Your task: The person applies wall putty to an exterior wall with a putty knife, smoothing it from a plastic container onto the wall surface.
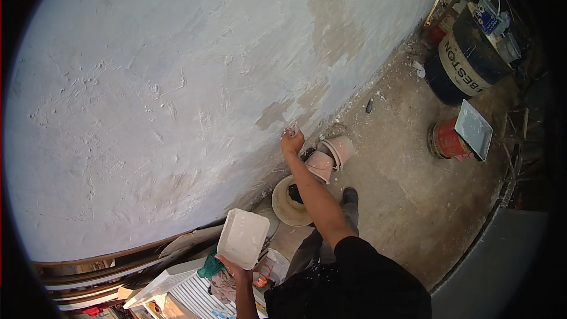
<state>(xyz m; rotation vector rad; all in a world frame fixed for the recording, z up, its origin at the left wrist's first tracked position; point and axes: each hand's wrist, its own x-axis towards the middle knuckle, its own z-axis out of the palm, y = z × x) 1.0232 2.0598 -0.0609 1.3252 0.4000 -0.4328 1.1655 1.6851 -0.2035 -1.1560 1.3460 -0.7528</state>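
Note:
My left hand grips the near edge of a shallow, off-white rectangular tray with rounded corners. The tray's inside looks smeared with pale material. With the arm stretched forward, my right hand is closed close against the rough whitish wall. Something pale shows at its fingertips, too small to make out. Bare grey-brown patches mark the wall above and around that hand; the rest of the surface is uneven and ridged.
Pinkish stacked buckets and a round beige tub stand by the wall's foot, below my right arm. A dark drum and a red bucket topped by a grey tray are to the right. Cloths and boards lie lower left.

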